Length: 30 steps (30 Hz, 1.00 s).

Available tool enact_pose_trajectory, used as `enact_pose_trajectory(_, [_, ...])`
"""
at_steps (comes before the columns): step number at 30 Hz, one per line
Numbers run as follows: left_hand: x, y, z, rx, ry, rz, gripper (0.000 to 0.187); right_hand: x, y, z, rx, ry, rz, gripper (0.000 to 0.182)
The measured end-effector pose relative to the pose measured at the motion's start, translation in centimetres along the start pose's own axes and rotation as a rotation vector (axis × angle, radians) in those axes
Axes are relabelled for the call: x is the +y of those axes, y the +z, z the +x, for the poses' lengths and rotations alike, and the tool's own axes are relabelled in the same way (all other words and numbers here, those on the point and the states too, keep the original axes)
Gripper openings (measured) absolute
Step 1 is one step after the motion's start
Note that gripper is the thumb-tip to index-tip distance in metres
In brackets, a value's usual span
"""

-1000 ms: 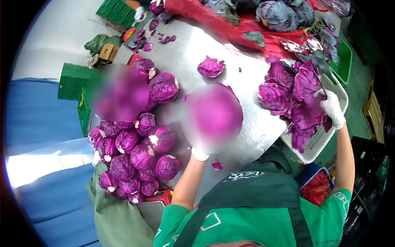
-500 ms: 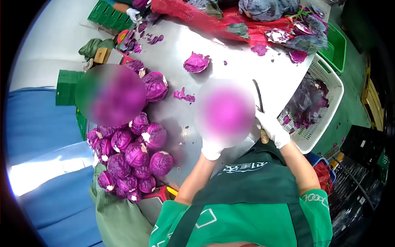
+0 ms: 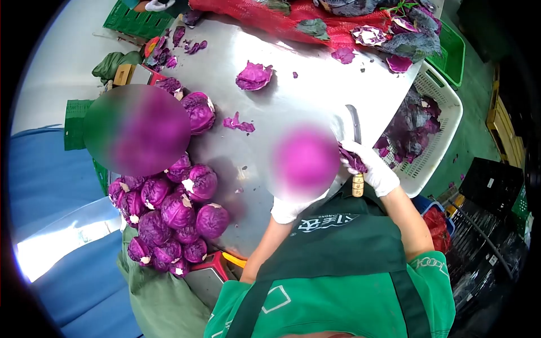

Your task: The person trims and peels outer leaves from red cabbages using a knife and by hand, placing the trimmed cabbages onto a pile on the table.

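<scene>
A red cabbage (image 3: 307,160), smeared by a blur, is in front of me above the metal table. My left hand (image 3: 293,207), in a white glove, grips it from below and the near side; the fingers are mostly hidden. On the right, my gloved right hand (image 3: 375,169) is closed around a knife (image 3: 358,183) with a wooden handle, its dark curved blade pointing away from me. A loose purple leaf (image 3: 353,160) is pinched between that hand and the cabbage's right side.
Several red cabbages (image 3: 177,210) are heaped at the left. A white basket (image 3: 453,115) of leaf scraps stands right of the metal table (image 3: 304,79). Red mesh sacking (image 3: 253,17) lies along the far edge. Another person's gloved hand (image 3: 159,5) shows at the top left.
My right hand now has a loose leaf at the cabbage's side. The cabbage and my left hand have shifted slightly nearer to me. The view has moved a little.
</scene>
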<state>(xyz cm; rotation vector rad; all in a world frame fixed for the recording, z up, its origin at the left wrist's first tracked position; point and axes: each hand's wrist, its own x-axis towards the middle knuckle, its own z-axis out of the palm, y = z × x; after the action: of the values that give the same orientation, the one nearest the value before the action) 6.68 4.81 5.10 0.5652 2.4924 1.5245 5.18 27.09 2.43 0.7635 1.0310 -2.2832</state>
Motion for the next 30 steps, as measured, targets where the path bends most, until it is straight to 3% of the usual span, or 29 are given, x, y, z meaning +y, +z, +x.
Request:
enact_pose_trajectory(1, [-0.1, 0.1, -0.1, -0.019, 0.001, 0.01, 0.108, -0.9, -0.7, -0.1, 0.009, -0.011, -0.182, 0.022])
enact_pose_trajectory(2, [-0.7, 0.2, -0.6, -0.022, -0.158, -0.148, 0.109, -2.1, -1.0, -0.3, 0.014, -0.019, -0.372, 0.025])
enact_pose_trajectory(5, [-1.7, 0.3, -1.4, -0.032, -0.388, -0.395, 0.111, -5.3, -2.1, -1.1, 0.088, -0.126, -0.471, 0.023])
enact_pose_trajectory(6, [-1.8, 0.2, -1.4, -0.061, -0.388, -0.373, 0.107, -6.6, -3.9, -0.5, 0.039, -0.28, -0.486, 0.028])
enact_pose_trajectory(7, [-1.9, 0.1, -1.4, -0.09, -0.388, -0.35, 0.103, -8.4, -6.0, -0.8, 0.105, -0.217, -0.474, 0.03])
enact_pose_trajectory(8, [-2.0, -0.1, -1.4, -0.118, -0.387, -0.327, 0.099, -8.5, -6.9, -0.3, 0.301, -0.471, -0.672, 0.04])
enact_pose_trajectory(10, [-3.0, 0.2, -1.2, -0.203, -0.421, -0.444, 0.083, -9.6, -6.8, -1.6, 0.731, -0.745, -1.467, 0.051])
enact_pose_trajectory(11, [-3.3, 0.0, -1.1, -0.248, -0.414, -0.451, 0.077, -9.2, -5.9, -1.9, 0.787, -0.794, -1.516, 0.047])
enact_pose_trajectory(12, [-3.2, -0.3, -0.8, -0.293, -0.408, -0.458, 0.073, -8.5, -5.7, -1.3, 0.583, -0.801, -1.295, 0.048])
enact_pose_trajectory(13, [-4.1, -0.3, -0.9, -0.33, -0.428, -0.5, 0.075, -7.8, -3.9, -1.5, 0.416, -0.621, -1.234, 0.046])
enact_pose_trajectory(14, [-4.5, -0.6, -1.2, -0.361, -0.432, -0.543, 0.076, -6.8, -0.3, -2.2, 0.247, -0.503, -0.943, 0.046])
enact_pose_trajectory(16, [-5.2, -1.1, -1.7, -0.423, -0.446, -0.629, 0.079, -2.2, 0.4, 2.1, -0.112, -0.75, -0.92, 0.049])
enact_pose_trajectory(17, [-5.9, -2.0, -2.1, -0.266, -0.778, -1.222, 0.079, -2.1, 1.9, 2.3, -0.125, -0.603, -1.028, 0.051])
enact_pose_trajectory(18, [-5.5, -2.8, -2.0, -0.056, -1.089, -1.813, 0.079, -1.9, 2.3, 2.9, -0.138, -0.603, -1.027, 0.051])
enact_pose_trajectory(20, [-4.3, -3.0, -1.2, -0.201, -0.832, -0.668, 0.088, -1.6, 2.7, 5.2, -0.12, -0.438, -0.644, 0.051])
enact_pose_trajectory(21, [-0.4, -2.9, 0.7, 0.044, -0.682, -0.581, 0.09, -1.6, 2.2, 6.3, -0.078, -0.439, -0.79, 0.053])
enact_pose_trajectory(24, [-4.2, -3.2, 2.2, 0.359, -0.453, -0.699, 0.101, -4.0, 4.7, 5.3, -0.013, -0.296, -0.819, 0.053])
enact_pose_trajectory(25, [-4.6, -3.0, 3.0, 0.16, -0.387, -0.455, 0.1, -4.3, 5.9, 4.6, 0.032, -0.342, -0.708, 0.058])
enact_pose_trajectory(27, [-3.3, -2.5, 4.9, 0.244, -0.184, -0.136, 0.098, -4.1, 5.6, 5.9, 0.109, -0.437, -0.818, 0.056])
enact_pose_trajectory(29, [-4.3, -4.0, 6.4, 0.245, -0.328, -0.601, 0.076, -4.4, 5.1, 6.7, 0.182, -0.542, -0.916, 0.054])
enact_pose_trajectory(30, [-6.3, -4.6, 6.5, 0.246, -0.346, -0.829, 0.069, -4.5, 5.1, 6.1, 0.187, -0.417, -0.952, 0.048])
